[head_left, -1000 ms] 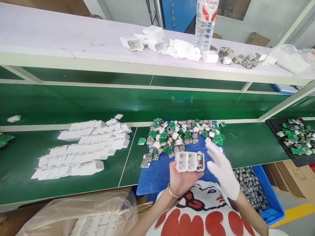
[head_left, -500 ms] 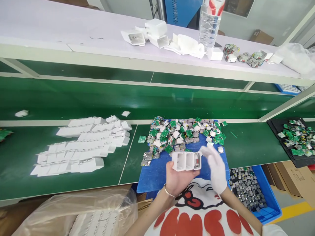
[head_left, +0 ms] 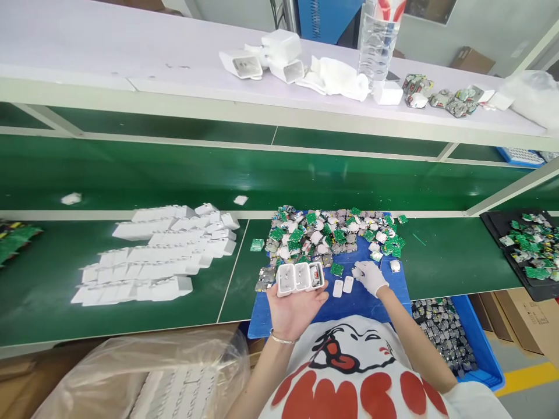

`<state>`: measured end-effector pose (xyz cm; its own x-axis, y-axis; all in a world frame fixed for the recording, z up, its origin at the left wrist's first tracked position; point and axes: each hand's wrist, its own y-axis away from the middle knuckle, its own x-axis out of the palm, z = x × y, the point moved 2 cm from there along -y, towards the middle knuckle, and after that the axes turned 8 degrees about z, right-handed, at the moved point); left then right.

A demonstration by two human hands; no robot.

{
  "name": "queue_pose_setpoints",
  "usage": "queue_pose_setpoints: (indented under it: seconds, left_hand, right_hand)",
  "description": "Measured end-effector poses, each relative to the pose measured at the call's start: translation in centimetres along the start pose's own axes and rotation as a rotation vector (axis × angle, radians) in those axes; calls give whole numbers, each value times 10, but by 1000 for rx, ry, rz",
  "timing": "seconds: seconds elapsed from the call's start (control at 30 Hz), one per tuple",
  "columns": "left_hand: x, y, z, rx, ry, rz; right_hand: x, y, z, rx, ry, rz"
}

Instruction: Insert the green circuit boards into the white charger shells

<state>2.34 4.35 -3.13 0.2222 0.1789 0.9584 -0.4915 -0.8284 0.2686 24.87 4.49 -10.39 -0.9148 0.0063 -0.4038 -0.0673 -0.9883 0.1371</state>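
Observation:
My left hand (head_left: 293,314), bare with a bracelet at the wrist, holds a row of three white plastic housings (head_left: 286,279), their open ends up. Inside the rightmost housing a circuit board (head_left: 316,276) shows; the other two look empty of boards. My right hand (head_left: 370,277), in a white glove, is low over the blue mat (head_left: 325,314) with its fingers drawn together. Whatever it may pinch is hidden. Just left of it lie two flat white covers (head_left: 343,286) and a green board (head_left: 336,269). Behind both hands is a pile of circuit boards (head_left: 314,237).
Rows of white housings (head_left: 161,259) lie on the green bench at left. A shelf (head_left: 131,52) spans above, bearing a water bottle (head_left: 379,49). A black tray (head_left: 502,256) of boards is at right, and a blue crate (head_left: 484,349) sits below the bench edge.
My left hand has moved left with the housings. My right hand has come down to the mat, fingers now curled together. Two white covers and a board show between the hands.

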Motion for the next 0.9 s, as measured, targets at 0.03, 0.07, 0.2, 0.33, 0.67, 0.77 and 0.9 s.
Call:
queue_pose_setpoints:
  seconds: [0.03, 0.07, 0.2, 0.33, 0.67, 0.77, 0.9]
  left_hand:
    - [1, 0, 1, -22, 12, -3]
    - [3, 0, 3, -46, 27, -6]
    - [5, -1, 3, -90, 50, -19]
    - [1, -4, 5, -112, 42, -13]
    - [-8, -4, 16, -100, -53, 21]
    - [-7, -4, 20, -98, -82, 38]
    - [-8, -3, 23, -106, -164, 33]
  right_hand:
    - [-2, -2, 1, 5, 8, 6]
    - [-5, -2, 1, 12, 18, 10]
    - [-9, 3, -1, 34, 47, -19]
    - [-8, 9, -5, 41, 51, -64]
    - [2, 21, 29, -18, -28, -166]
    - [-1, 37, 54, -60, -33, -131]
    - [-5, 57, 84, -121, -17, -43]
